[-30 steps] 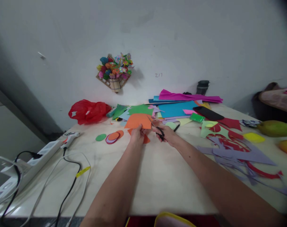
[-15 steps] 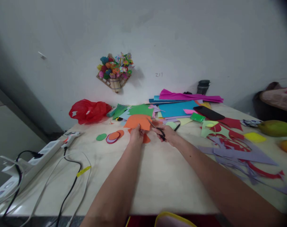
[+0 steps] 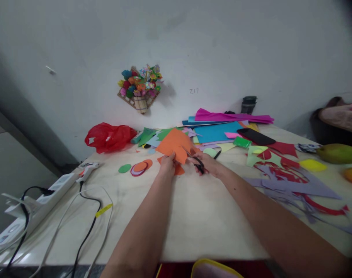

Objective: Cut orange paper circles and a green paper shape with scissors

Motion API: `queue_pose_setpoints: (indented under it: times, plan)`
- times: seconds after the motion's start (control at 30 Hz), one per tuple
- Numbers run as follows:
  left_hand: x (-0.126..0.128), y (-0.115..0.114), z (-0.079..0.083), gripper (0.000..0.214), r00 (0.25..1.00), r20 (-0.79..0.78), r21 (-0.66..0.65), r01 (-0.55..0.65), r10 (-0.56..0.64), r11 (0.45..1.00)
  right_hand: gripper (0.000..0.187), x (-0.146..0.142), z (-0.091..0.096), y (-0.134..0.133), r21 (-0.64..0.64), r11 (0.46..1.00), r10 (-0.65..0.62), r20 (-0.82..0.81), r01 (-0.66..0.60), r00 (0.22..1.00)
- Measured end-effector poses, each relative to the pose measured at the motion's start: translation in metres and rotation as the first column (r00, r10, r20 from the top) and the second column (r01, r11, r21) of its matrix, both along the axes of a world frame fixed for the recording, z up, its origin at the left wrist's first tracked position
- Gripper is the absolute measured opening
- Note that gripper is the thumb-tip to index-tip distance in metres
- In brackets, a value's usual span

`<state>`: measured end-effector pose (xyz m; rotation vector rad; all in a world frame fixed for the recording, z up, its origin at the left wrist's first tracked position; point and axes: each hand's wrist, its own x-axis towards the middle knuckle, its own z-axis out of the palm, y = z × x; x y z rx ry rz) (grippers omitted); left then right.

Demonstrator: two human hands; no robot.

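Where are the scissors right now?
Head view, mid-table: the scissors are in the right hand, blades against the orange paper that the left hand holds.

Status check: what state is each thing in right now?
left hand, gripping the orange paper by its lower edge.
right hand, closed on the scissors handles.
orange paper, lifted off the table, tilted.
scissors, blades at the paper's edge; open or shut unclear.
phone, lying flat, screen dark.
power strip, black plug inserted.
red bag, crumpled.

Orange paper sheet, black-handled scissors, red plastic bag, pale table.
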<state>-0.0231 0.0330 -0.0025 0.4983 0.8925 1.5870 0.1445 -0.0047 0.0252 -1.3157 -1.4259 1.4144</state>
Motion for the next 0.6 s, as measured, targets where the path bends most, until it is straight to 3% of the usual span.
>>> queue_pose_setpoints:
  times: [0.27, 0.6]
  plan:
    - [0.003, -0.0048, 0.0014, 0.032, 0.993, -0.079, -0.01, 0.083, -0.084, 0.996, 0.038, 0.0057, -0.0092, 0.0096, 0.032, 0.999, 0.007, -0.018, -0.006, 1.0]
    - [0.0004, -0.0033, 0.0013, 0.027, 0.99, -0.087, -0.004, 0.11, -0.11, 0.994, 0.038, 0.0051, -0.0065, 0.0078, 0.04, 0.999, -0.01, -0.009, 0.01, 1.0]
